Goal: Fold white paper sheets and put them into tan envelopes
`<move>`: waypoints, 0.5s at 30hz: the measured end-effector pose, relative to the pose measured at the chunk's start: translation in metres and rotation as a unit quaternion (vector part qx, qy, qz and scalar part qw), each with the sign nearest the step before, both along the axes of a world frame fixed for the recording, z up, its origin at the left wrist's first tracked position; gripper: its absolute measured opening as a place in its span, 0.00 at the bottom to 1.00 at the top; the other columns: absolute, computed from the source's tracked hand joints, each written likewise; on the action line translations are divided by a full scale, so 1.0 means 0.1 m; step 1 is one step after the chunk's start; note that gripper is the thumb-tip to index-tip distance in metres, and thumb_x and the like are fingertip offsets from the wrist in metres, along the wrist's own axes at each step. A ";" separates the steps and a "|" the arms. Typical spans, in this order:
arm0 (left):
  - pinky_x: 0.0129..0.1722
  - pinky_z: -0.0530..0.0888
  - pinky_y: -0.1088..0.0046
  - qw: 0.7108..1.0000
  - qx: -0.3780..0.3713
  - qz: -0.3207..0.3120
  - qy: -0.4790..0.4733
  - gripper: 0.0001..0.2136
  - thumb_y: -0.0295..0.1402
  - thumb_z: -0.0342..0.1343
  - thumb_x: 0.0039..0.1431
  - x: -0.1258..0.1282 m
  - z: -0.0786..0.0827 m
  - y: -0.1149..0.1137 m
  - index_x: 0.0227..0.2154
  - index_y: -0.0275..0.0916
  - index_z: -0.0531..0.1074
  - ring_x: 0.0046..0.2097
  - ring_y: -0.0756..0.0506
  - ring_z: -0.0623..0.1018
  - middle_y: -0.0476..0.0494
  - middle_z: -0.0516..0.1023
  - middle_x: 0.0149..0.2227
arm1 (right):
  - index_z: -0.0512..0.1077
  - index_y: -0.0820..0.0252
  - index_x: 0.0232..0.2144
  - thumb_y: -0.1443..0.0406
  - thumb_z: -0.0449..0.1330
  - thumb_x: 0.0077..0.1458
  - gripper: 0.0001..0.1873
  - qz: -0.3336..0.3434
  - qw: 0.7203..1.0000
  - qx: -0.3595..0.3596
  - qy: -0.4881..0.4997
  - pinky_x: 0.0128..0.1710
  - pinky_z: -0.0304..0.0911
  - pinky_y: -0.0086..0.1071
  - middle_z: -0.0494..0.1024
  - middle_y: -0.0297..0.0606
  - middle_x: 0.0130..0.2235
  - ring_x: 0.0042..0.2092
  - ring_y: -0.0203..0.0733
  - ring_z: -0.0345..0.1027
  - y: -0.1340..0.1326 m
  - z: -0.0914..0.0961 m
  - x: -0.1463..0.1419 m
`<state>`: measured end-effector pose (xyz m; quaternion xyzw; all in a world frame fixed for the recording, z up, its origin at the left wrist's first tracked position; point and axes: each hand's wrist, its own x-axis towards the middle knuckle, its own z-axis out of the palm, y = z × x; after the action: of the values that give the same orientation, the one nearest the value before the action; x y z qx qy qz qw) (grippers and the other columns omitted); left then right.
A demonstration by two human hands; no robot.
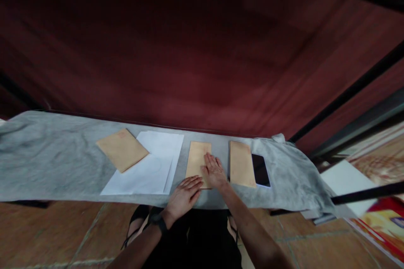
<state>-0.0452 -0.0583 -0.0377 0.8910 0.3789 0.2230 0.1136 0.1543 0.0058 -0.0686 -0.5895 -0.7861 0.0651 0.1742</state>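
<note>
A brown paper envelope (195, 159) lies upright in front of me on the grey cloth. My right hand (215, 171) rests flat on its right side, fingers stretched out and pointing away from me. At the envelope's lower left corner, my left hand (186, 195) lies with its fingers extended over the near edge. Neither hand grips anything. To the right is a second brown envelope or stack of them (242, 164). On the left, another brown envelope (122, 150) lies askew, partly over white paper sheets (151, 172).
A dark-screened phone (261, 171) lies beside the right envelopes. The grey cloth (57, 155) covers a narrow table. Behind it hangs a dark red panel (189, 71). A black metal bar (369, 193) and a white board (347, 180) stand to the right, above a tiled floor (63, 227).
</note>
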 end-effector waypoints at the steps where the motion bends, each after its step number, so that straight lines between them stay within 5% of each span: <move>1: 0.64 0.68 0.59 1.000 0.000 0.001 -0.002 0.16 0.34 0.49 0.68 0.00 0.00 0.00 0.55 0.44 0.73 0.62 0.44 0.71 0.45 0.74 0.60 | 0.51 0.63 0.69 0.58 0.44 0.70 0.30 0.002 1.000 -0.001 0.000 0.70 0.41 0.48 0.54 0.44 0.70 0.71 0.45 0.46 -0.07 0.00 0.01; 15: 0.59 0.72 0.66 0.999 -0.033 0.010 -0.012 0.17 0.29 0.45 0.67 0.01 0.08 0.10 0.51 0.45 0.76 0.56 0.47 0.76 0.48 0.79 0.55 | 0.56 0.50 0.68 0.58 0.49 0.70 0.26 0.108 0.994 0.022 0.011 0.69 0.48 0.48 0.61 0.36 0.67 0.68 0.44 0.56 -0.78 0.17 0.17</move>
<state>-0.0443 -0.0479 -0.0298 0.8802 0.3936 0.2219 0.1450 0.1715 -0.0721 -0.0517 -0.4962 -0.8446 0.0725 0.1877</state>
